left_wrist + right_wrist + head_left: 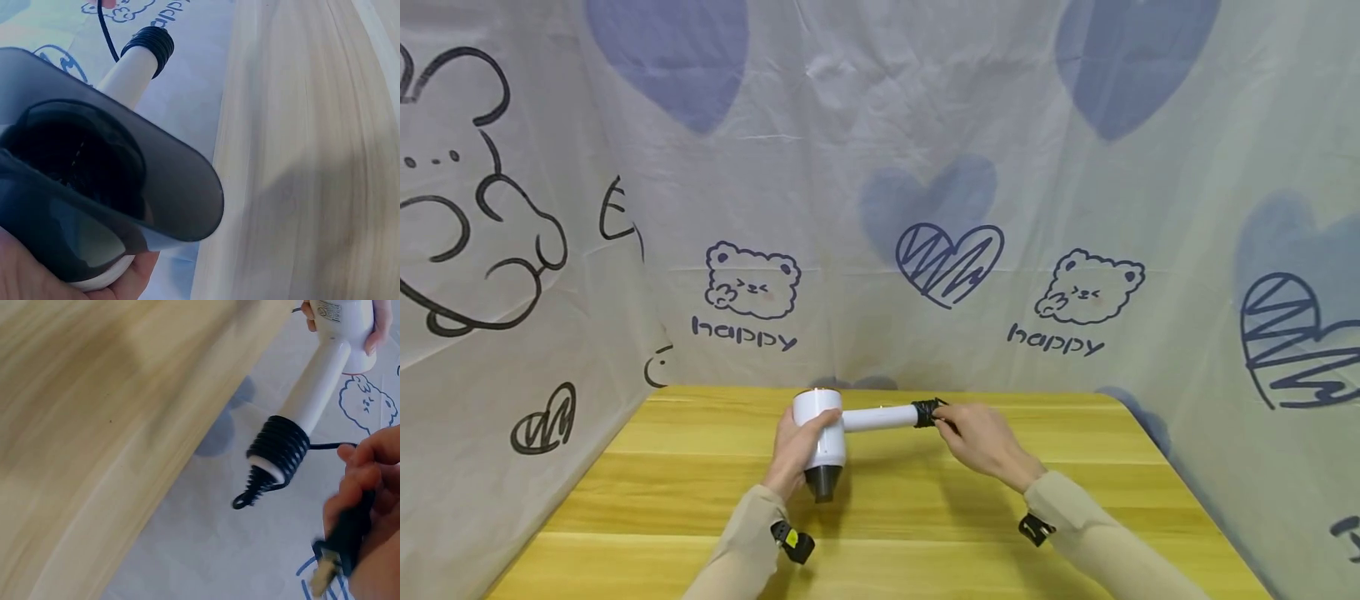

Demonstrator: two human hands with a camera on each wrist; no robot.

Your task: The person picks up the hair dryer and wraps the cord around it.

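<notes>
A white hair dryer [817, 429] is held above the table, its dark nozzle [823, 483] pointing toward me and its handle [880, 418] lying out to the right. My left hand [792, 450] grips the barrel, thumb across the near side. Black power cord [280, 447] is coiled in several turns round the handle's end. My right hand [981, 440] pinches the cord's free length beside that end. In the right wrist view the plug [340, 544] sits in the right hand, its prongs sticking out, blurred. The left wrist view looks into the nozzle [181, 187].
Beneath both hands is a wooden table [700, 500] with yellow grain. A white cloth [850, 167] printed with hearts and bears hangs behind it and on both sides. A black strap device [793, 542] sits on the left wrist, another strap device [1036, 528] on the right.
</notes>
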